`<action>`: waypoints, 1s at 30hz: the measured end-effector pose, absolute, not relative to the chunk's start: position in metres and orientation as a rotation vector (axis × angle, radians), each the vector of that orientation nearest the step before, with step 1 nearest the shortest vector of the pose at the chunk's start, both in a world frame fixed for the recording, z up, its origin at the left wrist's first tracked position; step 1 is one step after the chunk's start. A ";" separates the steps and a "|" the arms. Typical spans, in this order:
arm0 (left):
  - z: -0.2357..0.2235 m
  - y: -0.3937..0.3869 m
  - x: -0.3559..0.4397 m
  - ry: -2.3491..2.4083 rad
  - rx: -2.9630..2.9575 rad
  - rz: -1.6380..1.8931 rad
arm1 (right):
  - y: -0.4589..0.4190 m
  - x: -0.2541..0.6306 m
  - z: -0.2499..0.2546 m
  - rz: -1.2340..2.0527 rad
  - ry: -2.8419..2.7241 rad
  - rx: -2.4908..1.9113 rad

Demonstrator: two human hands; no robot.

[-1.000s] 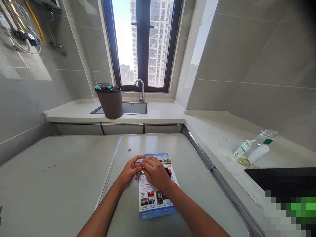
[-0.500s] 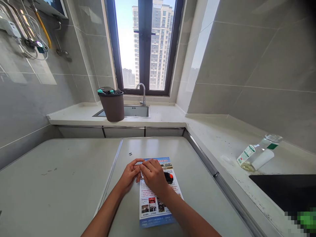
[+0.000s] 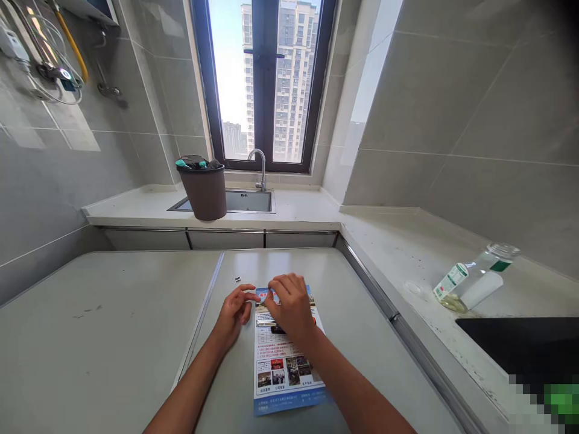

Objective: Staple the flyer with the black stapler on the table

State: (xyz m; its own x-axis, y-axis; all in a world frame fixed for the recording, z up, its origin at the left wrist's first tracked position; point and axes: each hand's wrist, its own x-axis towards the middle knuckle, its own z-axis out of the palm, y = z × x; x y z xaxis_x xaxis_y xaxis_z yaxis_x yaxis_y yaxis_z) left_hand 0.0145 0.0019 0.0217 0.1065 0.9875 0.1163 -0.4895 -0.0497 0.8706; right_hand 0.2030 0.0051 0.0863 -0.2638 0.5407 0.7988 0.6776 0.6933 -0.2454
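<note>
A printed flyer (image 3: 289, 392) with blue edges lies on the pale tabletop. My right hand (image 3: 292, 307) hovers over its upper part, thumb and fingertips pinched together; whatever they hold is too small to make out. Under that hand lies what looks like a black and red stapler (image 3: 277, 330) with a long silver metal part, mostly covered by my palm. My left hand (image 3: 233, 313) is at the flyer's upper left edge, fingers loosely bent and apart, the index pointing toward my right fingertips. Two small dark strips (image 3: 237, 279) rest on the table beyond my left hand.
A brown bucket (image 3: 205, 193) stands by the sink (image 3: 251, 202) with its tap (image 3: 260, 169), under the window. On the right counter (image 3: 380, 241) is a clear bottle (image 3: 479, 274), tilted, near a black recess (image 3: 525, 343). A metal-edged seam (image 3: 199, 325) crosses the table.
My hands, together before, have moved apart. The right went slightly up and right with fingers pinched; the left drew back a little. More of the silver part of the stapler-like object shows.
</note>
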 end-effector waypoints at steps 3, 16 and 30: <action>0.026 0.007 0.006 0.728 0.700 1.520 | 0.039 0.245 0.091 -0.154 -1.883 -1.154; 0.022 0.015 -0.004 0.803 0.594 1.595 | 0.146 0.367 0.005 0.228 -1.730 -1.893; 0.018 0.018 -0.009 0.934 0.740 1.572 | 0.092 0.372 -0.010 0.216 -1.692 -2.213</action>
State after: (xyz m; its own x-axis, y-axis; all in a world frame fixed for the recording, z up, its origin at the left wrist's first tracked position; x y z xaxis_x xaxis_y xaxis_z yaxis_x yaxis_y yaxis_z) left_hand -0.0090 0.0178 0.0183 -0.1950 0.9806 -0.0202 -0.4866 -0.0788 0.8700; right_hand 0.3721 0.0919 -0.0103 0.2770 0.9568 0.0877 0.9041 -0.2287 -0.3609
